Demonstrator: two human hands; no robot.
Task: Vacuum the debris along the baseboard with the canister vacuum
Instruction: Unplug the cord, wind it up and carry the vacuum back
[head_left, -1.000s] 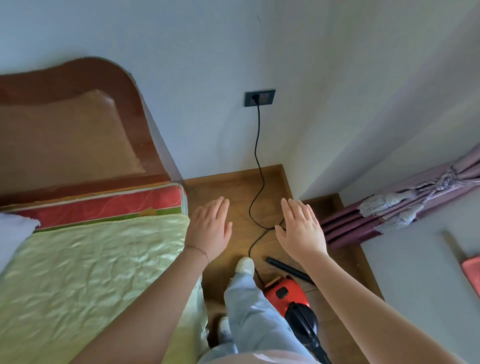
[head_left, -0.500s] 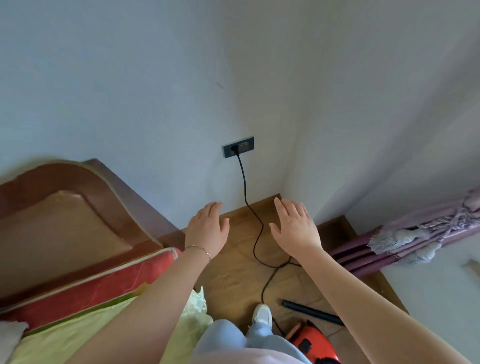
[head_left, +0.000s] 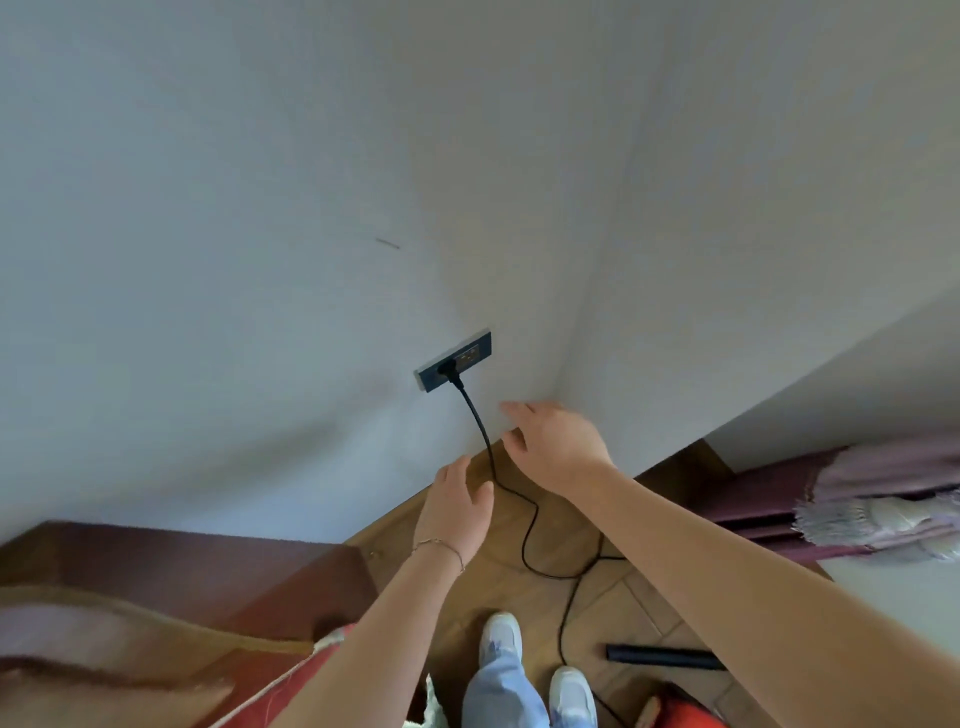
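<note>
Only a red corner of the canister vacuum (head_left: 685, 712) shows at the bottom edge, on the wooden floor. Its black nozzle tube (head_left: 662, 657) lies on the floor just beyond it. The black power cord (head_left: 530, 525) runs across the floor and up to a dark wall socket (head_left: 453, 366), where its plug sits. My left hand (head_left: 457, 512) hovers open beside the cord, low in front of the wall. My right hand (head_left: 553, 447) is higher, open, fingers spread, just right of the cord below the socket. Neither hand holds anything.
A wooden bed headboard (head_left: 171, 582) and red mattress edge (head_left: 291, 686) fill the lower left. Purple curtains with a fringed tieback (head_left: 878, 514) hang at the right. My feet in pale shoes (head_left: 501, 636) stand on the floor (head_left: 639, 608) near the wall corner.
The view has tilted up toward the wall, so the vacuum has slid nearly out of frame. Both hands have moved closer to the socket and cord, the right one higher.
</note>
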